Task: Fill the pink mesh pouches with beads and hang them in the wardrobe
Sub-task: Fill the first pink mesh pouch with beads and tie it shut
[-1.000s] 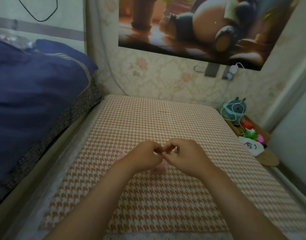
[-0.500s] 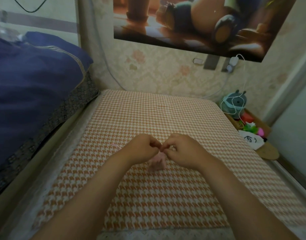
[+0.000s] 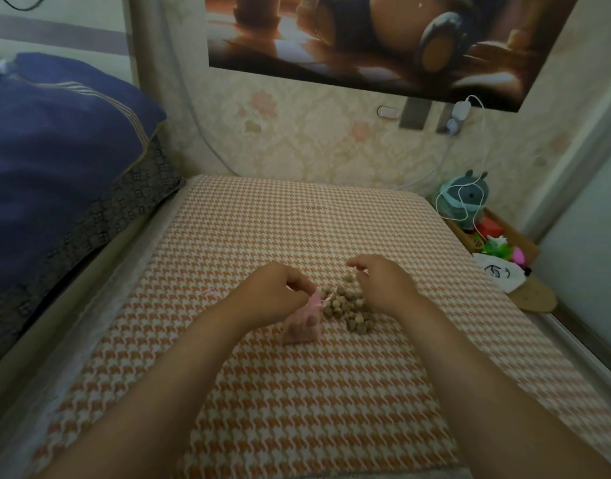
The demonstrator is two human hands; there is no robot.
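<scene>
A small pink mesh pouch [image 3: 302,324] lies on the orange houndstooth surface [image 3: 297,392], with a few brown beads showing inside it. My left hand [image 3: 276,293] pinches the pouch's gathered top and drawstring. A pile of brown beads [image 3: 349,305] is spread just right of the pouch. My right hand [image 3: 383,283] hovers over the far side of the pile, fingers loosely curled and apart, holding nothing that I can see. A second bit of pink ribbon [image 3: 211,292] lies left of my left wrist.
A navy quilt [image 3: 55,160] is piled on the left. Papered wall and a poster [image 3: 366,39] stand behind. At the right edge sit a plush toy [image 3: 464,198], a white cable, colourful items and a round wooden piece [image 3: 533,297].
Both hands were pinched together on the pouch top; now my right hand has let go and moved right, uncovering the bead pile. The camera has tilted down and closer.
</scene>
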